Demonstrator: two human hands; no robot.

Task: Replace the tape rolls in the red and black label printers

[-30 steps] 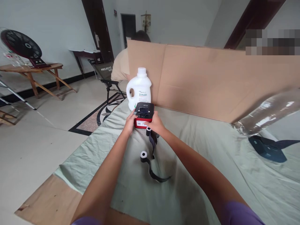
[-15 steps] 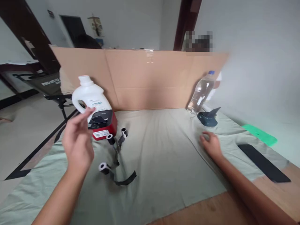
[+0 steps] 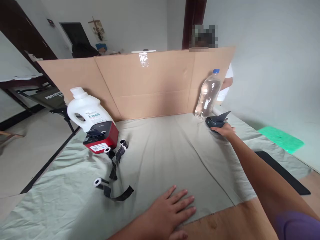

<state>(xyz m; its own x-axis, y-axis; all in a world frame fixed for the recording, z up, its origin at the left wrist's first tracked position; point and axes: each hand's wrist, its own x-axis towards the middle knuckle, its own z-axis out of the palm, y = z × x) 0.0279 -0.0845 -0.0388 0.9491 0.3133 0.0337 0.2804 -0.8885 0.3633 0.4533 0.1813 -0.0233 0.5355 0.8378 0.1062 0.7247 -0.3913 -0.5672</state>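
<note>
My right hand (image 3: 226,129) reaches out to the far right and has its fingers round the near side of a small dark printer (image 3: 212,122). A thin dark flap stands up at a slant from the printer's top. The fingertips on its far side are hidden. My left hand (image 3: 171,210) lies flat near the front edge, fingers spread, pressed on the pale green cloth (image 3: 160,160) and holding nothing. To its left are several rolls with black strips unwound, such as the front roll (image 3: 98,182). Behind these sits a red and black printer (image 3: 106,136).
A white jug (image 3: 86,108) leans at the back left. A clear bottle with a blue cap (image 3: 208,93) stands before the cardboard screen (image 3: 150,80). On the right lie a black slab (image 3: 282,173) and a green sheet (image 3: 282,138). A person is partly visible behind the screen.
My right hand has moved forward and taken hold of the small dark printer. My left hand has come down from beside the jug to lie on the cloth at the front. The view has shifted slightly.
</note>
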